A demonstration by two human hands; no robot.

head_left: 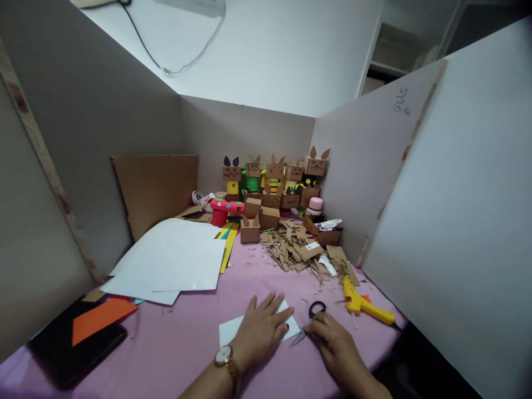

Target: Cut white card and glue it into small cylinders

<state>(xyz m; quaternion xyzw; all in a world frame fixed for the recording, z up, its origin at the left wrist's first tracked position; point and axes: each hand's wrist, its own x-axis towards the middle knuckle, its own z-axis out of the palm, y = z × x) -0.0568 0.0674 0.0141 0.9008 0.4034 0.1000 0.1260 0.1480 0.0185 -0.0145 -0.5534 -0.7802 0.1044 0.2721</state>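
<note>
A small white sheet of paper (229,333) lies on the pink tablecloth close to me. Across it rests my left hand (264,328), palm down with the fingers spread. To its right my right hand (330,339) is closed around a pair of scissors (297,337). One black handle loop of the scissors shows above the hand, and the blades point left, close to the paper's right corner. Part of the second loop is hidden by my fingers. A yellow hot glue gun (366,306) lies just beyond my right hand.
Large white sheets (174,260) and an orange paper piece (102,318) on a dark tablet-like object (54,360) lie to the left. Cardboard scraps (291,246) are heaped at back right, before several cardboard animal figures (274,169). Grey panels (249,124) enclose the table.
</note>
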